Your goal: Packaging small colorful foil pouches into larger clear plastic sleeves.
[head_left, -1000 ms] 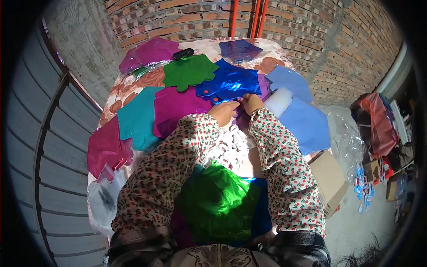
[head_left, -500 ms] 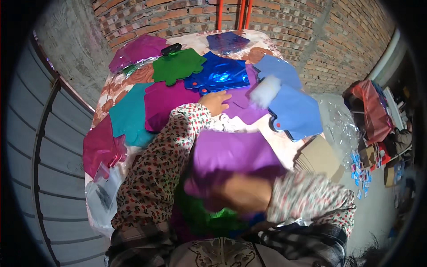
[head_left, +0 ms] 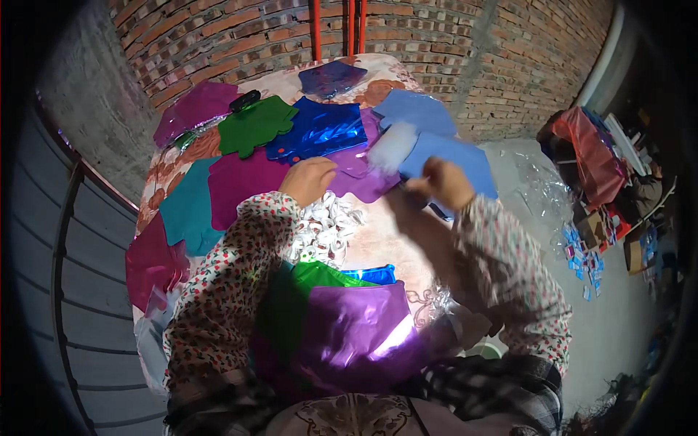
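My left hand (head_left: 309, 180) is at the near left edge of the light purple cut sheets (head_left: 374, 174), its fingers curled together, their tips hard to see. Over the near edge of the light blue sheets (head_left: 465, 163) hangs my right hand (head_left: 449, 183), blurred, with thumb and fingers drawn into a pinch; any small thing in it cannot be made out. A pile of small white pieces (head_left: 323, 229) lies below my left hand. Nearest me, a shiny purple foil sheet (head_left: 356, 320) rests over green foil (head_left: 320, 275) and blue foil (head_left: 374, 275).
A whitish translucent roll (head_left: 392, 145) lies on the purple sheets. Beyond are blue foil (head_left: 320, 127), green sheets (head_left: 254, 125) and a black object (head_left: 245, 100). Magenta (head_left: 243, 182), teal (head_left: 189, 207) and dark pink (head_left: 153, 261) stacks line the left. Clear plastic (head_left: 523, 174) covers floor at right.
My right hand has moved from the lap up to the light blue sheets. My left hand has curled its fingers. The lap's purple sheet sits lower, uncovering the white pile. The view has shifted.
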`<state>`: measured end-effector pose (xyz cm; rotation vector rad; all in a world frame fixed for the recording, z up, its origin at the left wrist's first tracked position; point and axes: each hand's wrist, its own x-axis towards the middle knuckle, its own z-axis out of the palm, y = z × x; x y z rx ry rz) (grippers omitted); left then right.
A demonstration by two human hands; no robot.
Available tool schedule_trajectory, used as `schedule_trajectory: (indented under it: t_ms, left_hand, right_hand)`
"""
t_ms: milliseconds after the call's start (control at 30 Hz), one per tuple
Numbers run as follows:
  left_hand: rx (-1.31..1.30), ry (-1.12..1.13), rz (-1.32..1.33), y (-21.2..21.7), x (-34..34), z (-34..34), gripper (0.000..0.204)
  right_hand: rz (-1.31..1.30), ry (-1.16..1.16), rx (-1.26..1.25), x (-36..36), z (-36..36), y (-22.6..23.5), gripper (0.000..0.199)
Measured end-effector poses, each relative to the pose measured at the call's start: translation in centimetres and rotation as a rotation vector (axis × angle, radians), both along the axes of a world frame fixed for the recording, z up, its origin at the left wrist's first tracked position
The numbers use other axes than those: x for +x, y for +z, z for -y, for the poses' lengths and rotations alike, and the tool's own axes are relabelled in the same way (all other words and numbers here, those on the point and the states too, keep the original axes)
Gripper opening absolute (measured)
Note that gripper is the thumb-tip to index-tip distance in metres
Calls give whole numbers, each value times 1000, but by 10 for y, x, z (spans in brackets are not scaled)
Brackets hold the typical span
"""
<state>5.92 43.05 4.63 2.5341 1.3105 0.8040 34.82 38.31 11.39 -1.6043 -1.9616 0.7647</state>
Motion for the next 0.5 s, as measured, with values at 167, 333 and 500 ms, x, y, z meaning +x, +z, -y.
schedule_trajectory:
  t_ms: [167, 333, 500]
  left_hand:
    - [15, -239, 34, 10, 72, 10, 24]
    - [-62, -361, 42, 11, 123, 13, 33]
    - [-185, -249, -203, 0, 151, 15, 48]
  right_hand:
    - [283, -64, 63, 77, -89, -85, 41]
    - [111, 45, 18, 92, -100, -96, 30]
    - [19, 10, 48, 90, -97, -97, 21]
